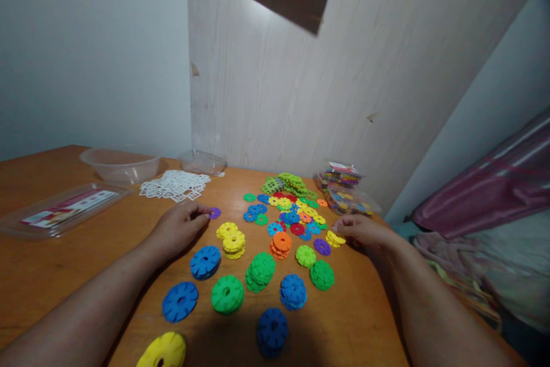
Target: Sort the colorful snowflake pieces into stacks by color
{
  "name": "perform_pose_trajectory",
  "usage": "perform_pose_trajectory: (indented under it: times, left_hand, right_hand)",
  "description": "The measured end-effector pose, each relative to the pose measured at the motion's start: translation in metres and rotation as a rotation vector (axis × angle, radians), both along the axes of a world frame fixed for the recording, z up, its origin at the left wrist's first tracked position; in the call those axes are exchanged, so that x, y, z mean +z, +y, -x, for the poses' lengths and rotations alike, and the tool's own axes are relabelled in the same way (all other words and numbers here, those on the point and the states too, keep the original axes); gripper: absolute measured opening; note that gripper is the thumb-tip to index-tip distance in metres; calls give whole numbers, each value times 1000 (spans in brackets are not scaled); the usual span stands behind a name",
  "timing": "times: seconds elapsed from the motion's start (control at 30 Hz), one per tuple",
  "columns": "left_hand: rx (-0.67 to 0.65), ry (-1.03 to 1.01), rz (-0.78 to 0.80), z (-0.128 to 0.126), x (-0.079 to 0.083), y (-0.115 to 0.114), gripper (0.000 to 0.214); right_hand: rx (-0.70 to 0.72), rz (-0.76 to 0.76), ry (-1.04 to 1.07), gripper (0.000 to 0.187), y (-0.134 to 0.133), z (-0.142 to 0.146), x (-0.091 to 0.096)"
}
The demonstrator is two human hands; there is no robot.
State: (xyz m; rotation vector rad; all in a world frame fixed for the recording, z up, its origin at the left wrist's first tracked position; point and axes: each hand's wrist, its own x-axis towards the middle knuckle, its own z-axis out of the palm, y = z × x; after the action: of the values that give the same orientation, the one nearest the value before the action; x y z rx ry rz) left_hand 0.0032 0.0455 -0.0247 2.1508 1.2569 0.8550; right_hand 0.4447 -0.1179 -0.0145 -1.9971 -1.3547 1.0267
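Observation:
My left hand [184, 226] is closed, pinching a small purple notched disc [215, 213] at its edge, left of the loose pile. On the right, my right hand [360, 231] pinches yellow notched discs [334, 239] low over the table; whether they rest on it I cannot tell. A purple disc [322, 247] lies just beside them. Between my hands spread mixed discs, among them a red one [297, 229]. Nearer to me stand stacks: yellow [234, 241], orange [282, 242], green [263, 267] and blue [293, 289].
White lattice pieces [175, 185] lie at the back left, near a clear plastic tub [122, 165] and a flat lid [64, 209] with a label. Green lattice pieces [287, 184] are heaped at the back. Clear boxes [350, 198] with colourful pieces stand at the back right, by the wall [275, 92].

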Motion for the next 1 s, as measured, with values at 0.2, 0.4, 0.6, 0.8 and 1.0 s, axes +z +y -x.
perform_pose_trajectory:
  times: [0.2, 0.4, 0.6, 0.8, 1.0]
  left_hand:
    - [22, 2, -5, 0, 2, -2, 36]
    - [6, 30, -21, 1, -2, 2, 33]
    - [-9, 29, -27, 2, -3, 4, 32]
    - [14, 34, -32, 2, -5, 4, 32]
    - [11, 29, 8, 1, -1, 2, 36]
  right_hand:
    - [7, -20, 33, 34, 1, 5, -1]
    - [-144, -254, 14, 30, 14, 11, -9]
    - [-12, -368, -254, 25, 34, 17, -16]
    - [135, -319, -424, 29, 39, 17, -14]
    - [41, -308, -488, 35, 40, 19, -14]
